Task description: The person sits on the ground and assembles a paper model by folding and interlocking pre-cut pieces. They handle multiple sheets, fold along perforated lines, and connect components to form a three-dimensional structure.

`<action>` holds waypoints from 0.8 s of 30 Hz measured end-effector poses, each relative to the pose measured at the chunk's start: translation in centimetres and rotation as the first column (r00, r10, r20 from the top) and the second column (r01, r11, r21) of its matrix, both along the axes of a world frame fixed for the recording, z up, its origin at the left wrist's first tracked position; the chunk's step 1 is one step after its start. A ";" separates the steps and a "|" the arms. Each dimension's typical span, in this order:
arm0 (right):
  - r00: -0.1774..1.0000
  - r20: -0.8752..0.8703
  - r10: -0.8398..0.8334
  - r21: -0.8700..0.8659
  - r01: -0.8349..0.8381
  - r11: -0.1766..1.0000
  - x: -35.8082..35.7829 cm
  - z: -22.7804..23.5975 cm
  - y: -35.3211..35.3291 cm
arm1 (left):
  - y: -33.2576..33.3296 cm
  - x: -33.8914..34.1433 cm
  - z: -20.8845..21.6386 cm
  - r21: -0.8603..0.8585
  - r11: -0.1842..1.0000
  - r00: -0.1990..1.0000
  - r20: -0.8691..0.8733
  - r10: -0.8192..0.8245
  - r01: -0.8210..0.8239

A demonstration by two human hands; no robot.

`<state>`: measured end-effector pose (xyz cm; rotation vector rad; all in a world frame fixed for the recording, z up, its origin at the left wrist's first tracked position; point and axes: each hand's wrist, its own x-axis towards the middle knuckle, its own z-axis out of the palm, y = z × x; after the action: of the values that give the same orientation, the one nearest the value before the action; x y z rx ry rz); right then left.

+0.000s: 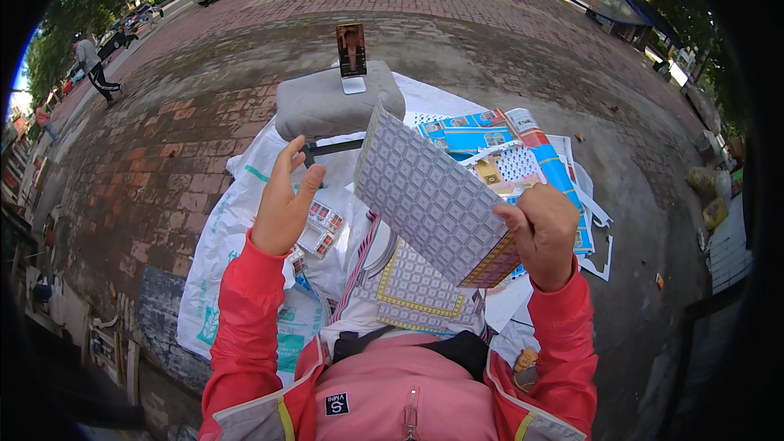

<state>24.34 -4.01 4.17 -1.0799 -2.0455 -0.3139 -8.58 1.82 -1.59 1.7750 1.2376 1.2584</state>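
1. Evidently, the right hand (545,237) gripped a grey, square-patterned rectangular sheet (433,200) with yellow edging near its right-hand corner, thumb on top, fingers curled.
2. That sheet slanted above a similar grey-patterned, yellow-edged piece (420,286).
3. The left hand (282,204) was raised, fingers open, apart from the sheet.

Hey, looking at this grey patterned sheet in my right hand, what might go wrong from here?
The patterned sheet is gripped near one edge by the right hand alone, so it might bend or slip. The phone stands upright on a grey padded cushion; a bump could perhaps topple it. Outdoors, a breeze might scatter the loose paper scraps.
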 end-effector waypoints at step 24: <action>0.917 -0.310 -0.250 -0.518 0.057 0.854 -2.7 -4.6 0.3 | -1.9 8.7 -8.8 -0.190 0.836 0.507 0.854 -0.119 0.515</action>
<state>21.67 -3.75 -0.48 -1.4958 -1.7321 0.3500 0.17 -0.08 -10.41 0.8140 0.5022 1.2179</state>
